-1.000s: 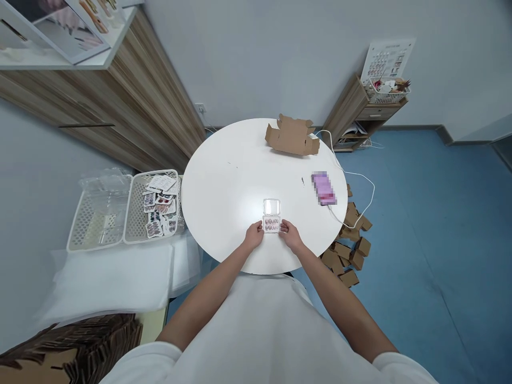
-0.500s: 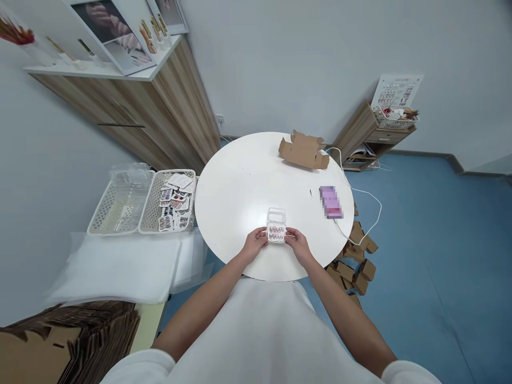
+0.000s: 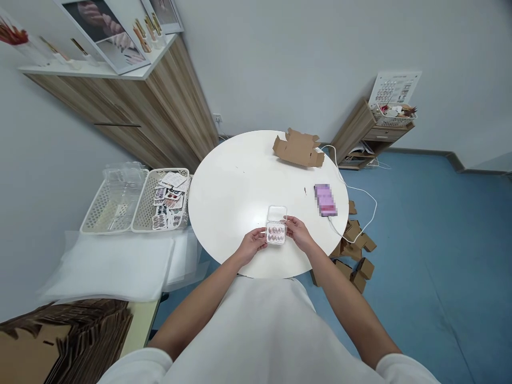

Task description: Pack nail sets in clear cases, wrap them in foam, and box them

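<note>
A small clear plastic case [image 3: 276,241] of press-on nails is between my hands, near the front edge of the round white table [image 3: 228,176]. Its transparent lid [image 3: 277,213] stands raised on the far side. Two rows of pinkish nails [image 3: 276,232] show inside. My left hand [image 3: 253,243] grips the case's left side, fingers closed against it. My right hand [image 3: 298,232] is at the upper right corner, its fingertips at the lid's edge near the hinge. Whether those fingertips pinch the lid or only touch it is hard to make out.
An unfolded cardboard box [image 3: 299,149] lies at the table's back. A purple phone-like item [image 3: 325,200] with a white cable [image 3: 366,192] is on the right. Left stand white baskets [image 3: 138,216], one with nail cards [image 3: 170,197]. Small cardboard boxes [image 3: 356,240] lie on the floor.
My right hand has moved up from the case's right side to the lid's edge. The lid looks slightly wider and tilted differently. My left hand keeps its hold. The view has shifted slightly.
</note>
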Tool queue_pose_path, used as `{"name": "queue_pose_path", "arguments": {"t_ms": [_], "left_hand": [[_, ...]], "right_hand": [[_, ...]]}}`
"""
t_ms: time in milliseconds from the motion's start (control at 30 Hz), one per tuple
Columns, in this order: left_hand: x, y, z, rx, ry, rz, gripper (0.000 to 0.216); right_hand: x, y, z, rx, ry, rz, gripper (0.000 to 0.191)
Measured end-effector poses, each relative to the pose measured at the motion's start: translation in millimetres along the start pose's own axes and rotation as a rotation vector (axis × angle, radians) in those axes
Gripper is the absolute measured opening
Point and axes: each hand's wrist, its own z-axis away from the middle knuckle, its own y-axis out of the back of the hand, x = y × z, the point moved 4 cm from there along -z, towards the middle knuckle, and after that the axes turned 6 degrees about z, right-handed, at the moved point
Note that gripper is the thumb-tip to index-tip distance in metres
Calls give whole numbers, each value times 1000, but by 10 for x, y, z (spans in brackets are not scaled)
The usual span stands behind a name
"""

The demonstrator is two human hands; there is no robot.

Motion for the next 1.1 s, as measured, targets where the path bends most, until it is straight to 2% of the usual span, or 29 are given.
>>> {"name": "queue_pose_path", "arguments": {"t_ms": [233,500,733,967,1100], "left_hand": [[-62,-74,-3,6,36,33,43],[-85,-119,-44,39,57,81,42],[-104,-143,-79,51,65,131,43],[-82,-133,-104,96,52,172,43],[-66,-125,-121,128,23,162,42]], "right_hand": [[-20,97,32,-53,15,-29,33],[-1,136,25,-88,35,-67,22],[58,133,-7,-57,75,-137,18],[48,93,57,-43,32,-218,27],[113,46,197,-31,-35,-110,35]]}}
